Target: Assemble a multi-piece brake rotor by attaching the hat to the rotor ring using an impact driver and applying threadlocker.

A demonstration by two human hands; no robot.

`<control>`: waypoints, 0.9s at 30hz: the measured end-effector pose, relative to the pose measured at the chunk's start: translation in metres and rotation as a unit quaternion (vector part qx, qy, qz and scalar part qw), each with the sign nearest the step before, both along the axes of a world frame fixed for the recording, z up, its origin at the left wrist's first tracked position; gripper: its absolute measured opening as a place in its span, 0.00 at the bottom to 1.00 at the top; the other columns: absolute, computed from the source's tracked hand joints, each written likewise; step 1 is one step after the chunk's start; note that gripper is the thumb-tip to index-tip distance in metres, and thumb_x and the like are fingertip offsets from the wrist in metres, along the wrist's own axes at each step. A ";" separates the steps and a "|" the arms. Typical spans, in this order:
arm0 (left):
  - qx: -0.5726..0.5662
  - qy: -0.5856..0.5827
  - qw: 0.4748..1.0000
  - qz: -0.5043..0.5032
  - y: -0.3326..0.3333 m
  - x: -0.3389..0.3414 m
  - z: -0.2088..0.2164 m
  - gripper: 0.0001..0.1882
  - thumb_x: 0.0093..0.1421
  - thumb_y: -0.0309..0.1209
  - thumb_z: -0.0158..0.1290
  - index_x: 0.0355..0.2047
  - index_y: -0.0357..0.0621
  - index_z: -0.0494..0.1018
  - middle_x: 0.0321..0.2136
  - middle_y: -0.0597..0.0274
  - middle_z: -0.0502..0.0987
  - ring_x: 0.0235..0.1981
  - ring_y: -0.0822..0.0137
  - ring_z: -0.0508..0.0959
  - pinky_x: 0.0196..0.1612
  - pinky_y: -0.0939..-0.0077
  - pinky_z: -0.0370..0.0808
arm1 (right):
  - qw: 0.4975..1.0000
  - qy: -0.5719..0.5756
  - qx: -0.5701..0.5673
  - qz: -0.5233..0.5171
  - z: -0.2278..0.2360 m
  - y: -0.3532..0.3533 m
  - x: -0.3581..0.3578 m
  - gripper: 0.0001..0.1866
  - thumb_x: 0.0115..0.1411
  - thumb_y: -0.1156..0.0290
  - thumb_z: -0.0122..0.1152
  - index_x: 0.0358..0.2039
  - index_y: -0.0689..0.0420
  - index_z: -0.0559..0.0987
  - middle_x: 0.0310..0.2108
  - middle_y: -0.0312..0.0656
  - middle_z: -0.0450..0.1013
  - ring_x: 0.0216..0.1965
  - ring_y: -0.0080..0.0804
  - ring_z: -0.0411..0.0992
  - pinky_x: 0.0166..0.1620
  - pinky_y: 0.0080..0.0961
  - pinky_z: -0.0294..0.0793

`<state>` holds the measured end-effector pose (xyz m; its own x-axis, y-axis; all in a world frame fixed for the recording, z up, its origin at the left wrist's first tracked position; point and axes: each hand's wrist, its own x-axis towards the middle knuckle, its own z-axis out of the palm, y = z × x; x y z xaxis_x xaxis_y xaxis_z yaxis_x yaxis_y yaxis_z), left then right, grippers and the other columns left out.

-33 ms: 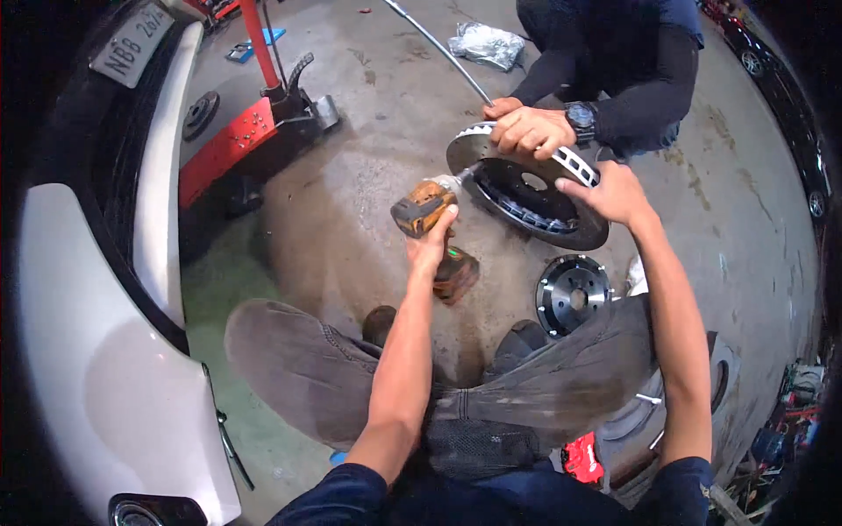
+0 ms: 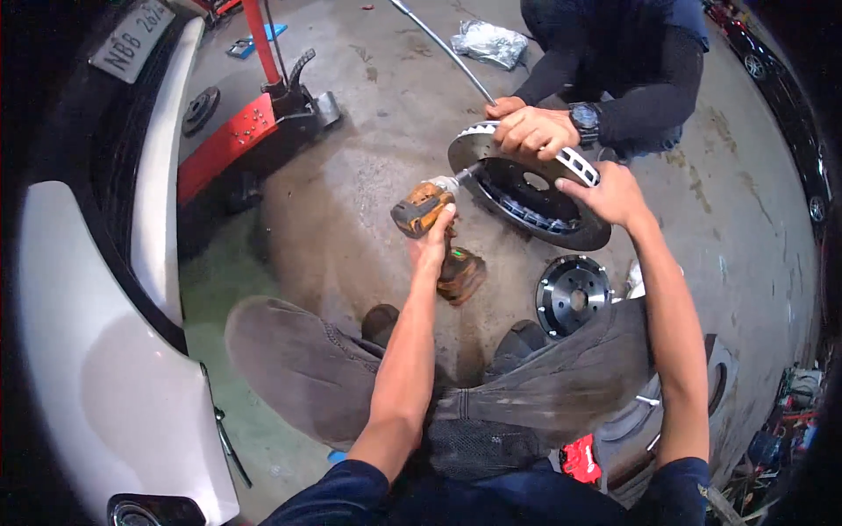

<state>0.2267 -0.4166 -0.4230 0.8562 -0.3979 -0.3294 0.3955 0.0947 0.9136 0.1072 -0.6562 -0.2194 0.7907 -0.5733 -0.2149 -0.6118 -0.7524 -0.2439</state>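
Observation:
My left hand (image 2: 434, 241) is wrapped round the grip of a yellow-and-black cordless impact wrench (image 2: 421, 209). Its socket end reaches the left side of a tilted brake disc (image 2: 586, 233) with a vented rim and a dark centre. Whether the socket sits on a bolt is too small to tell. At the disc's right edge, my right hand (image 2: 616, 195) grips the rim, thumb on the near face and fingers mostly hidden. A co-worker's hand (image 2: 531, 131) rests over the top rim; their other hand (image 2: 503, 107) is on a long metal bar (image 2: 447, 54).
Below the disc, a black round hub with several bolts (image 2: 574, 294) lies on the floor near my right leg. A red brake caliper (image 2: 581, 458) is beside me. White car bodywork (image 2: 123, 351) stands at left, near a red jack (image 2: 230, 145). Wrapped plastic (image 2: 489, 44) lies beyond.

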 end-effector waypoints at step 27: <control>-0.127 0.119 0.975 0.138 -0.042 -0.032 -0.043 0.21 0.58 0.49 0.57 0.43 0.46 0.73 0.32 0.63 0.79 0.26 0.73 0.75 0.30 0.78 0.73 | 0.992 -0.100 0.026 -0.074 -0.035 0.006 0.013 0.33 0.47 0.41 0.69 0.28 0.66 0.82 0.25 0.56 0.78 0.32 0.49 0.79 0.39 0.40 0.76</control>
